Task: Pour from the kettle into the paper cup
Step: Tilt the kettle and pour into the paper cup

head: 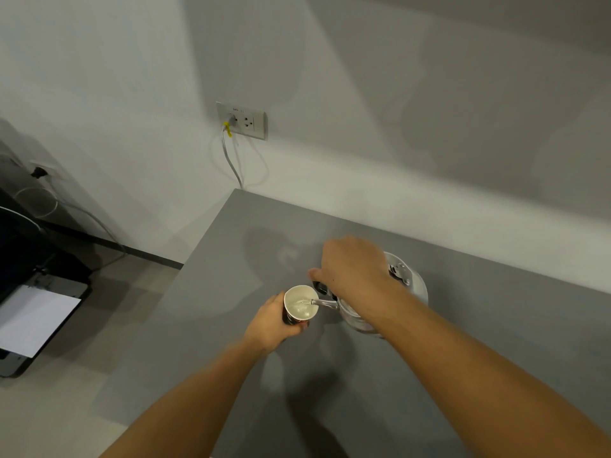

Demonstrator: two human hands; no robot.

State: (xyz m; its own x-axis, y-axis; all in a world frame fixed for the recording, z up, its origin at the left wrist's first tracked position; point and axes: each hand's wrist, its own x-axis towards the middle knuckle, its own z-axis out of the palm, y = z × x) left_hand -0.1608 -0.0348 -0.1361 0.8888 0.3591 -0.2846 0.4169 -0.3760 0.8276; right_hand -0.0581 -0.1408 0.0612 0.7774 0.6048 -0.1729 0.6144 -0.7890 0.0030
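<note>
A shiny metal kettle (410, 285) is tilted to the left above the grey table (496, 325), its spout over the rim of a paper cup (300, 305). Water runs from the spout into the cup, which holds clear liquid. My right hand (353, 264) grips the kettle's dark handle from above and hides most of it. My left hand (272, 320) wraps around the cup's dark side and holds it upright on the table. The cup's inside is white.
A wall socket (243, 120) with a grey cable plugged in is on the white wall behind the table's left corner. Left of the table, on the floor, stands a dark printer (33, 312) with white paper. The table's left edge runs diagonally close to the cup.
</note>
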